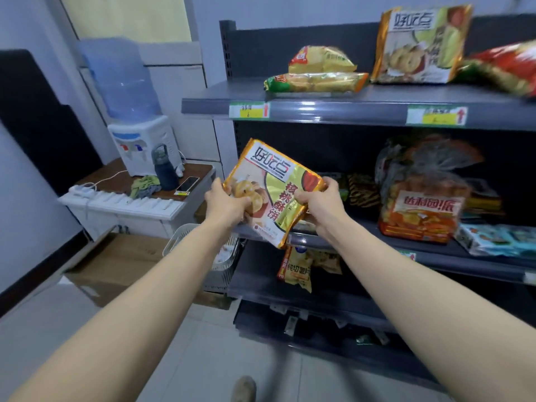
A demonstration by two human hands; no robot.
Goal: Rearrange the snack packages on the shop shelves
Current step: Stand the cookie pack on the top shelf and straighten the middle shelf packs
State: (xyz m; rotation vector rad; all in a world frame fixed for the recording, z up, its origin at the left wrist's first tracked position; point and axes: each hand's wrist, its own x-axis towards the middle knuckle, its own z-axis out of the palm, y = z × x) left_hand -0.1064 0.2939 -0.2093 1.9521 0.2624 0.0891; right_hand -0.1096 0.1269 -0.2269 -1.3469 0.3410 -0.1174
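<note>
Four dark grey shelves make up the shop unit (pixel 333 110), which fills the right half of the view.

Water dispenser (pixel 136 111): white body, blue bottle on top, standing on a brown-topped side table (pixel 200 172) left of the unit.

Cardboard box (pixel 121 256): flat on the floor below the side table.

Orange cake bag (pixel 420 207): clear-topped, upright on the second shelf, right of the hands.

Tall biscuit pack (pixel 420 44): gold-edged, upright against the back panel of the top shelf, same print as the held one.

Held biscuit pack (pixel 272 192): gold-edged, tilted, in the air in front of the left end of the second shelf, clear of the shelf board.

Red-and-green bag (pixel 504 68): lying at the right end of the top shelf, blurred.

Yellow snack bags (pixel 316 72): two, stacked flat on the top shelf, left of the tall biscuit pack.

White basket (pixel 185 239): on the floor beside the unit's left edge, partly hidden by the left forearm.

Chip bag (pixel 295 271): yellow, leaning on the third shelf, below the held pack.

Left hand (pixel 226 203): fingers curled over the held pack's left edge, gripping it.

Right hand (pixel 316 201): thumb on the front, fingers behind, pinching the pack's right edge.

Dark bottle (pixel 164 169): upright on the side table, before the dispenser.

Phone (pixel 188 184): flat on the side table, beside the bottle.
</note>
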